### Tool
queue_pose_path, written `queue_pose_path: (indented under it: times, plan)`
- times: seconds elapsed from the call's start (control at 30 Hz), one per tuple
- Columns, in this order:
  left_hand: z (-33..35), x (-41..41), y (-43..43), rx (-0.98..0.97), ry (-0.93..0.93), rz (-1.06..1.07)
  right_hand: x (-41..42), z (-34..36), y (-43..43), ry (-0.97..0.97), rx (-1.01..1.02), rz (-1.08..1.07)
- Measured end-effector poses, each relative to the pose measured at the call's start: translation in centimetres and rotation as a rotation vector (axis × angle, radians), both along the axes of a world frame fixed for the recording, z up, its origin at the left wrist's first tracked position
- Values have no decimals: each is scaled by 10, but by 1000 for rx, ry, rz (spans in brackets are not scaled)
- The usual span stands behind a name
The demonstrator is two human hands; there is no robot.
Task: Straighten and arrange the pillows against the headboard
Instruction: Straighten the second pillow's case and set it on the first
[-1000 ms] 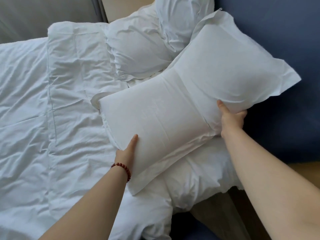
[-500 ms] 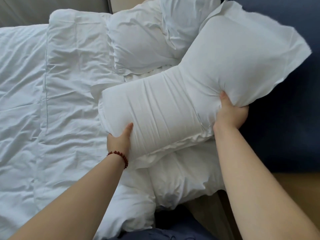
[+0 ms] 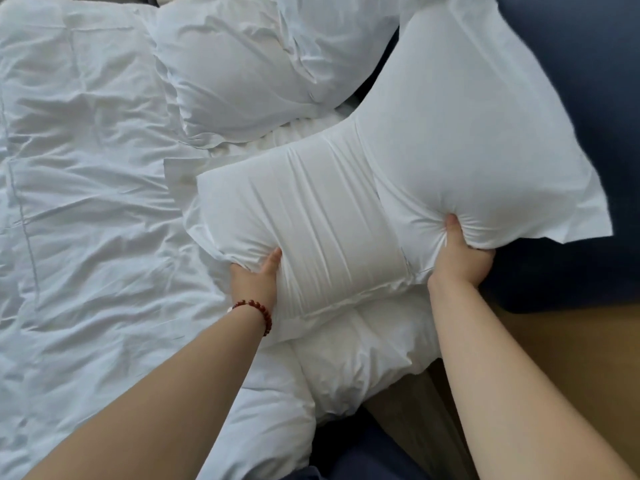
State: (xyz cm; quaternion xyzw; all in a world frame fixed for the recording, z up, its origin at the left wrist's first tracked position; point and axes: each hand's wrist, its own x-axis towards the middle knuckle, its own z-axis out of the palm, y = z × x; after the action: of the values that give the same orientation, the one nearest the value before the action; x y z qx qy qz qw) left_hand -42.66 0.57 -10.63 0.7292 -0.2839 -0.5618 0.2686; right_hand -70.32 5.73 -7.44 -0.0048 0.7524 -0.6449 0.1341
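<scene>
I hold a large white pillow (image 3: 398,161) above the bed, bent in the middle, its far end leaning on the dark blue headboard (image 3: 588,64). My left hand (image 3: 256,275), with a red bead bracelet, grips its near-left edge. My right hand (image 3: 460,258) pinches the fabric on its near-right side, making deep creases. A second white pillow (image 3: 235,74) lies on the bed behind it, and a third one (image 3: 339,39) leans against the headboard at the top. Another white pillow (image 3: 363,358) lies beneath the held one at the bed's edge.
A rumpled white duvet (image 3: 86,220) covers the bed to the left. Wooden floor (image 3: 571,358) shows at the lower right beside the bed. Dark blue cloth (image 3: 363,455) sits at the bottom middle.
Both hands squeezed the pillow harder and pushed it up toward the headboard, so it bends and bulges more. The view moved closer to the bed.
</scene>
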Motion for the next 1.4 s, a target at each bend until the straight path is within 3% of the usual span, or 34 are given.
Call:
queue_pose_path:
  times: [0.17, 0.3, 0.33, 0.47, 0.63, 0.77, 0.83, 0.93, 1.07, 1.1, 1.23, 1.4]
  plan:
    - [-3, 14, 7, 109, -40, -78, 8, -8, 4, -88, 103, -106]
    - [-7, 46, 14, 153, 63, -68, 34, -9, 20, -150, 187, -41]
    - [-7, 56, 17, 167, 118, -58, 49, -13, 28, -245, 218, 1]
    - [-7, 92, 25, 322, 345, -117, 129, -39, 55, -915, 119, 203]
    - [10, 120, 20, 381, 232, -522, 188, -37, 45, -1143, 53, 355]
    - [14, 135, 25, 264, 36, -468, 196, -37, 52, -1092, 61, 331]
    - [9, 140, 38, 278, 84, -364, 205, -37, 61, -1071, 115, 272]
    - [6, 142, 64, 354, 144, -348, 227, -32, 70, -1110, 233, 401]
    - [5, 151, 79, 317, 98, -319, 239, -34, 75, -758, 337, 334]
    - [5, 156, 82, 322, 113, -317, 242, -35, 79, -749, 329, 319]
    - [9, 166, 91, 323, 210, -385, 270, -30, 86, -1025, 252, 455]
    - [8, 172, 95, 332, 261, -293, 276, -42, 91, -822, 383, 416]
